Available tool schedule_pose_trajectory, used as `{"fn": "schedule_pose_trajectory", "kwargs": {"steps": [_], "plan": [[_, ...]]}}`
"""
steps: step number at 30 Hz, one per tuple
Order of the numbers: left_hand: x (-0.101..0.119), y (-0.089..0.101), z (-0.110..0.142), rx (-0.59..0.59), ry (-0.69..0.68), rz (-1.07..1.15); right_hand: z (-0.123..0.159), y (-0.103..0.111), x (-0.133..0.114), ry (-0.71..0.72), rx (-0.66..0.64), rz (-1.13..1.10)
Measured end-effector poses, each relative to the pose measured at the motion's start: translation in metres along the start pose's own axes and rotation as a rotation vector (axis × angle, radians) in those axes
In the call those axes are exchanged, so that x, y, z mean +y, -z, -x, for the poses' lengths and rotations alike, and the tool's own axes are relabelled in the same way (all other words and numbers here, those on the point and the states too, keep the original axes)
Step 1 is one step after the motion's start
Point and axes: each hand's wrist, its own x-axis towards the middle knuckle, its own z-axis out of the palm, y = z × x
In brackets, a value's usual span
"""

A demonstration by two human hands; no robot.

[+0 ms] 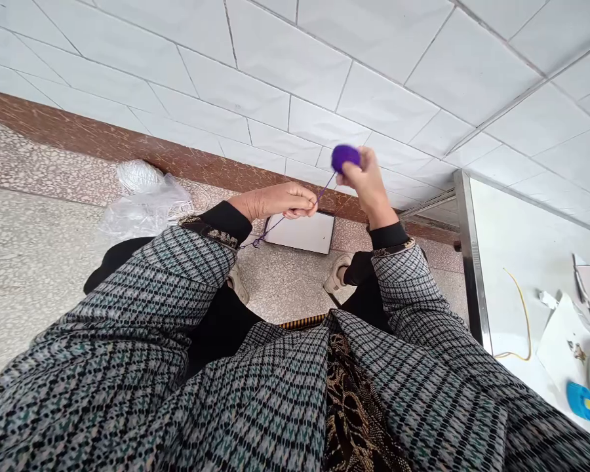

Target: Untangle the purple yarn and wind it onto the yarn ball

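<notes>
My right hand [366,180] is raised in front of me, its fingers closed round a ball of purple yarn [345,158]. From the ball a purple strand [326,188] runs taut, down and left, to my left hand [295,200]. That hand is pinched shut on the strand. Past its fingers the loose yarn [256,243] hangs down with a small tangle near my left cuff. Below the hands a shallow box with a white inside [302,233] lies on the floor between my feet.
A clear plastic bag [150,206] and a ball of white yarn [138,176] lie on the floor at left. A tiled wall [275,78] rises ahead. At right stands a white table [501,262] with a yellow cord [525,314] and a blue round object [579,400].
</notes>
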Motion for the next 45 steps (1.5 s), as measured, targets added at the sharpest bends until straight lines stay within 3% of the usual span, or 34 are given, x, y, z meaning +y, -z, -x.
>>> {"fn": "schedule_pose_trajectory", "kwargs": {"steps": [1,4,6,7,11,14,18,21,23,25,27,31,33,34,36,39,42,43,45], "plan": [[0.001,-0.001,0.0,-0.006,-0.008,-0.005,0.002,-0.001,0.0,-0.02,-0.136,0.153],[0.001,0.0,0.001,0.058,-0.018,0.021,0.013,0.001,-0.006,-0.073,-0.752,0.406],[-0.001,0.002,0.002,0.102,-0.007,0.087,0.021,0.007,-0.012,-0.071,-1.014,0.246],[-0.003,0.003,0.003,0.122,-0.006,0.133,0.024,0.011,-0.014,-0.053,-1.039,0.096],[-0.009,0.007,0.009,0.258,-0.049,0.282,0.029,0.036,-0.013,0.009,-0.805,-0.439],[-0.017,0.014,0.015,0.345,-0.056,0.314,0.023,0.061,-0.003,-0.026,-0.712,-0.508],[-0.032,0.031,0.026,0.477,0.015,0.268,0.014,0.088,0.008,0.191,-0.547,-0.721],[-0.042,0.045,0.034,0.611,0.122,0.078,0.018,0.093,-0.002,0.132,-0.33,-0.619],[-0.045,0.049,0.036,0.617,0.215,-0.127,0.023,0.087,-0.015,0.048,-0.163,-0.432],[-0.046,0.045,0.034,0.519,0.28,-0.275,0.024,0.078,-0.026,0.032,-0.03,-0.321],[-0.044,0.032,0.028,0.335,0.285,-0.317,0.018,0.067,-0.025,0.006,0.077,-0.255],[-0.029,-0.002,0.015,-0.196,0.156,-0.274,-0.006,0.048,0.011,-0.061,0.253,-0.091],[-0.016,-0.012,0.015,-0.348,0.069,-0.207,-0.012,0.041,0.03,-0.053,0.291,0.048],[-0.01,-0.013,0.017,-0.353,0.032,-0.17,-0.012,0.037,0.036,-0.052,0.271,0.14],[0.0,-0.009,0.023,-0.223,-0.049,-0.065,-0.006,0.03,0.038,-0.073,0.126,0.349],[0.006,0.011,0.034,0.151,-0.205,0.149,0.01,0.022,0.024,-0.113,-0.369,0.48],[0.001,0.032,0.038,0.462,-0.242,0.237,0.023,0.016,0.007,-0.104,-0.842,0.236],[-0.002,0.037,0.037,0.53,-0.202,0.218,0.026,0.016,0.003,-0.081,-0.899,0.117],[-0.008,0.04,0.034,0.595,-0.073,0.131,0.027,0.015,-0.003,-0.02,-0.823,-0.101]]}}
